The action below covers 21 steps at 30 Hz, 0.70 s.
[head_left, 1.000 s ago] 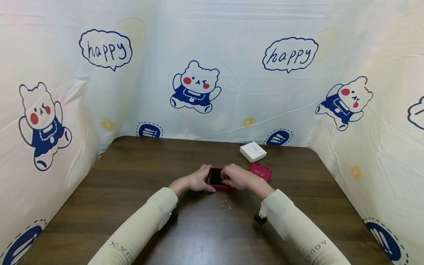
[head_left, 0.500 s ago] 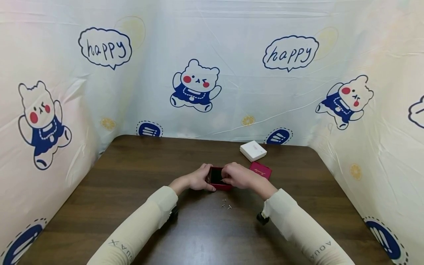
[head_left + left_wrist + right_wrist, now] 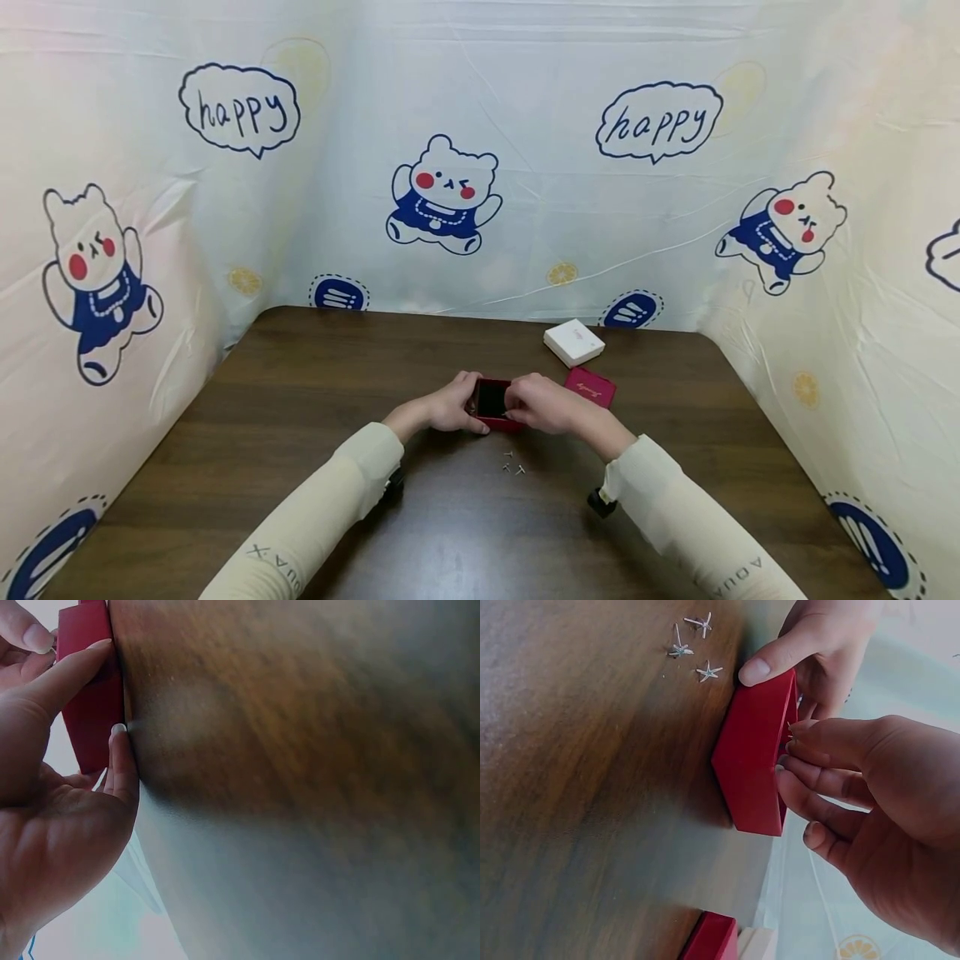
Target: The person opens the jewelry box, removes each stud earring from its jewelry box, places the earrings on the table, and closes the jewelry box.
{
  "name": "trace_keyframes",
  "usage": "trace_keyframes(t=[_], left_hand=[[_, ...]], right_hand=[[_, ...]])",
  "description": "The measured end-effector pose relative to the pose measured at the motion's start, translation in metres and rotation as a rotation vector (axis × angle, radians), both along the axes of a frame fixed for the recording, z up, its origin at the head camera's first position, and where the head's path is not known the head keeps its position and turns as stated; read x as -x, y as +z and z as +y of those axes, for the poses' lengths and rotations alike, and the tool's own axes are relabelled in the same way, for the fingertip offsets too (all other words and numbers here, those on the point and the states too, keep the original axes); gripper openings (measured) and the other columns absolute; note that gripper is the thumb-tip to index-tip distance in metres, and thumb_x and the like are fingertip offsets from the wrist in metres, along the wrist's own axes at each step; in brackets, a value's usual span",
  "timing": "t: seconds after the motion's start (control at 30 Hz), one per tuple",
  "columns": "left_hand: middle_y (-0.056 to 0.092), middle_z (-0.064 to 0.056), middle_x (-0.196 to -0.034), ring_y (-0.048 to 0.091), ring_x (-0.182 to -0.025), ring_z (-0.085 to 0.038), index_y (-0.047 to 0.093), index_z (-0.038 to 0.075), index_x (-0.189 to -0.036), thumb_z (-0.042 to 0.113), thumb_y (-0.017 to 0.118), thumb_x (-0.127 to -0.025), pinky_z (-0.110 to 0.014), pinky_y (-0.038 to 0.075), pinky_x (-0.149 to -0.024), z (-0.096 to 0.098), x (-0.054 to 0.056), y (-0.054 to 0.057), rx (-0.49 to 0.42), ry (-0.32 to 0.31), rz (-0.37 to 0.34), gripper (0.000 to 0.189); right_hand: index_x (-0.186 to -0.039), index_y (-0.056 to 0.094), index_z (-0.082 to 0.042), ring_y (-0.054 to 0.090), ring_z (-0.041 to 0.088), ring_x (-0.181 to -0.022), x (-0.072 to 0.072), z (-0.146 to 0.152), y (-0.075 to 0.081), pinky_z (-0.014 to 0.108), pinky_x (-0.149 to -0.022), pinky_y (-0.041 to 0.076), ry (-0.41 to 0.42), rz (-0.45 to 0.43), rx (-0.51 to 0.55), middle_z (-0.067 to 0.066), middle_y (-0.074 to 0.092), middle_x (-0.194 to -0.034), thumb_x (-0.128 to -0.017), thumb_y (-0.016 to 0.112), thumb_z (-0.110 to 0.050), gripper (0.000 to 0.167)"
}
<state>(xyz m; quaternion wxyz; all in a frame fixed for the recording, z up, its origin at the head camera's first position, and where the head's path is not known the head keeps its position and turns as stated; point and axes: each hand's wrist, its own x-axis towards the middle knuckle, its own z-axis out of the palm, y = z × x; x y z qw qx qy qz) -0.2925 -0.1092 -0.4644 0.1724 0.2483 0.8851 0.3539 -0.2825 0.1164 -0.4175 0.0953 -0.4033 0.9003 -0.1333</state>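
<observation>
My left hand (image 3: 448, 407) grips the left side of an uncovered red jewelry box (image 3: 751, 754), its thumb on the near wall. Inside the box is a black lining (image 3: 492, 398). My right hand (image 3: 542, 403) reaches over the box's right side, thumb and fingertips at the opening. Between those fingertips, in the right wrist view, a small earring (image 3: 790, 730) shows as a bit of thin metal; most of it is hidden. Three silvery star-shaped stud earrings (image 3: 709, 671) lie loose on the table, nearer to me than the box.
To the right of the box lies its red lid (image 3: 591, 387) with gold lettering. A white box (image 3: 573, 342) stands behind the lid, near the far edge of the brown wooden table (image 3: 337, 358). A printed curtain (image 3: 555, 208) hangs around the back and sides.
My right hand has shifted slightly to the right over the box, its forearm swinging outward. The left hand and the box stay in place.
</observation>
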Motion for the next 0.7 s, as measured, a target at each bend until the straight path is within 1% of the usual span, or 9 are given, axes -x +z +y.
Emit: trace_keyframes(t=[0.13,0.53,0.7], left_hand=[[0.038,-0.018,-0.137,0.047,-0.114,-0.025,0.034,-0.001,-0.148,0.020,0.085,-0.085,-0.042,0.042,-0.100,0.001,0.000,-0.001,0.005,0.006,-0.007,0.084],[0.038,-0.020,-0.138,0.047,-0.117,-0.028,0.035,0.000,-0.147,0.019,0.086,-0.084,-0.044,0.041,-0.103,0.001,-0.001,0.002,-0.008,0.009,-0.007,0.083],[0.039,-0.020,-0.136,0.048,-0.114,-0.027,0.035,-0.001,-0.147,0.018,0.086,-0.083,-0.045,0.042,-0.101,0.001,-0.002,0.003,-0.016,0.010,-0.013,0.083]], right_hand=[[-0.093,0.074,-0.011,0.059,0.013,-0.080,-0.003,0.002,0.000,0.028,-0.079,0.055,0.004,-0.007,0.019,-0.002,0.066,-0.088,-0.096,0.072,-0.013,0.004],[-0.095,0.074,-0.010,0.058,0.012,-0.080,-0.010,0.007,0.005,0.030,-0.081,0.054,0.008,0.023,0.029,-0.003,0.066,-0.088,-0.096,0.073,-0.016,0.006],[-0.096,0.074,-0.009,0.059,0.012,-0.081,-0.013,0.010,0.006,0.030,-0.082,0.055,0.006,0.010,0.036,-0.003,0.066,-0.088,-0.096,0.073,-0.016,0.007]])
